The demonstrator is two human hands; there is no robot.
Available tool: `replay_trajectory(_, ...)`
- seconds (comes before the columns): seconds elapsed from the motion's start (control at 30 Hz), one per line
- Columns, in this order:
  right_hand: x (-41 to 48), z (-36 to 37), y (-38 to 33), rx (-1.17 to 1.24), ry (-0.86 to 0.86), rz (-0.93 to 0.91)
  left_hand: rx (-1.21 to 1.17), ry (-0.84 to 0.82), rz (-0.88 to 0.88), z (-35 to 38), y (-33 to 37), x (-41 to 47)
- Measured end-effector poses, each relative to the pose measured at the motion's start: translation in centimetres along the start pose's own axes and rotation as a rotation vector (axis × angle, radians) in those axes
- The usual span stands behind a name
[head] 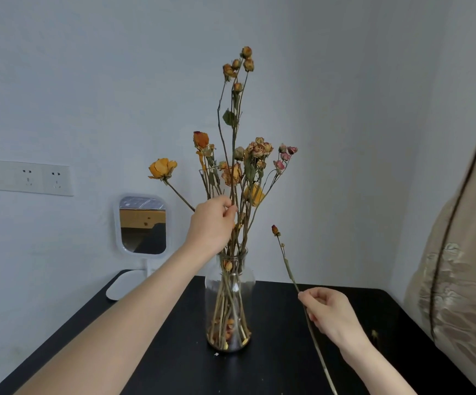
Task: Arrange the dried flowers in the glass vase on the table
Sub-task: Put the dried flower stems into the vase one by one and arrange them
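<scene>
Mostly, the vase (230, 303) is already filled: it stands mid-tabletop (273, 337) with a loose bunch of flowers (248, 163) rising out of its neck, their stems crossing inside the glass and some fallen petals lying at the bottom. The left hand (212, 223) is up in the bunch, just above the neck, its fingers (231, 210) pinched round one or two of the standing stems, apparently to shift or steady them. A yellow rose (162, 168) leans out past the back of that hand, away from the rest.

Below and to the right of that hand, well clear of the vase, the right hand (329, 315) holds one loose stem (288, 269), fingers closed on its middle; its small bud points up toward the bunch and its lower end runs down past the wrist and out of view. It is not yet in the vase.

So I judge the task far along: this stem is left to insert, and perhaps some spacing of the heads. A small scrap of plant lies on the tabletop right of the right hand. Behind the left forearm stands a mirror (142, 223); a curtain (458, 280) hangs at far right.
</scene>
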State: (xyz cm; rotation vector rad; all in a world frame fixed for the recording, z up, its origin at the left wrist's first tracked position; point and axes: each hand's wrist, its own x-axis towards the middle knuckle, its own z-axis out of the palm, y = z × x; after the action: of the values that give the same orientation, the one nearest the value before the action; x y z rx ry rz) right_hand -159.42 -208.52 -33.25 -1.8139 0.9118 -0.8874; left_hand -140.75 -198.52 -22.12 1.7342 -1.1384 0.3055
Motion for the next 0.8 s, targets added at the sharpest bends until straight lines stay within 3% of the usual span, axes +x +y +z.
replay_trajectory(0.2, 0.2, 0.2, 0.3, -0.005, -0.013, 0.001, -0.142, 0.195, 0.11, -0.6, 1.6, 0.4)
replay_trajectory(0.47, 0.2, 0.4, 0.5, -0.012, -0.019, 0.001, -0.142, 0.038, -0.04, 0.2, 0.8, 0.7)
replay_trajectory(0.67, 0.2, 0.5, 0.7, -0.018, -0.025, 0.001, -0.139, 0.17, 0.021, -0.1, 1.2, 0.9)
replay_trajectory(0.8, 0.1, 0.6, 0.8, -0.013, -0.022, 0.011, -0.154, 0.149, -0.027, -0.1, 1.2, 1.5)
